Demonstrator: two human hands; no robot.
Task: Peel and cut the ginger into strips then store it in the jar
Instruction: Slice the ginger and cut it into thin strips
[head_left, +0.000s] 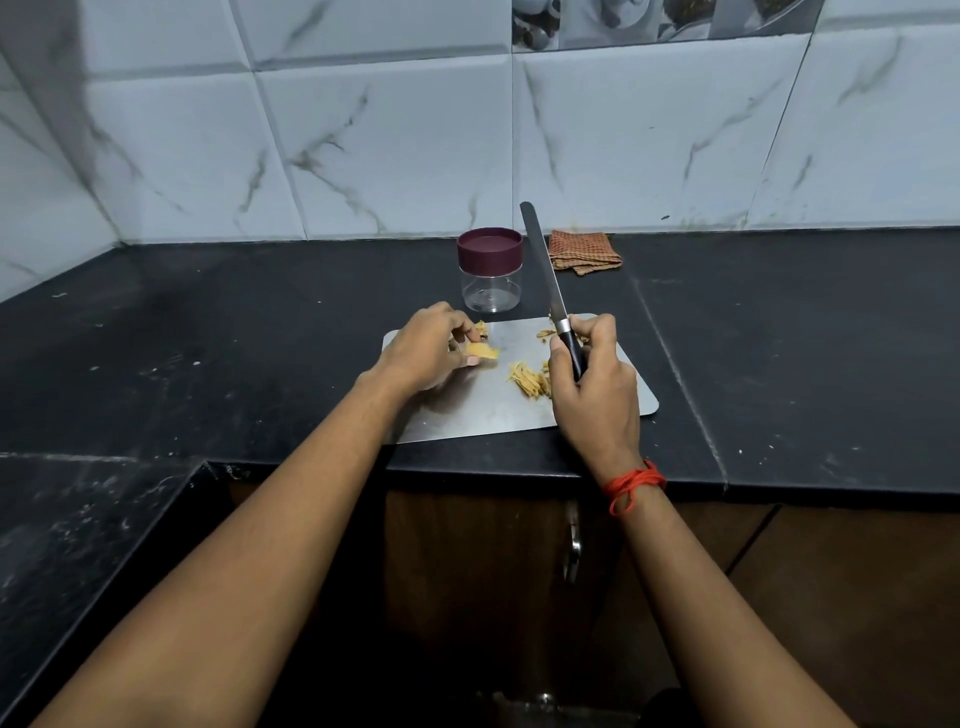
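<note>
Nearest on my feed, both bare forearms reach forward over a dark wooden cabinet with a metal door handle (571, 551). A red thread (636, 486) is wound round the right wrist. Above the cabinet runs the black stone counter (208, 338), dusted with pale specks.

On it lies a flat steel cutting board (467, 415), its near edge close to the counter's front. The right hand (597, 384) is over the board's right side, fingers wrapped firmly round the black handle of a long knife (550, 280). The blade is lifted clear of the board and points up and away, leaning slightly left. Just left of that hand I see a small heap of cut ginger strips (530, 379) on the steel.

The left hand (426, 353) is over the board's left part, and its thumb and fingertips pinch a yellow peeled ginger piece (483, 353). I cannot tell whether the piece rests on the board or is held just above it. Brownish peel scraps (480, 327) lie near the board's far edge, with more beside the right hand's knuckles.

Just beyond the board stands the clear jar (491, 288), upright, its maroon lid (489, 248) on. To its right, behind the blade, is a folded checked cloth (584, 251). It lies near the white marbled wall tiles (389, 156).
</note>
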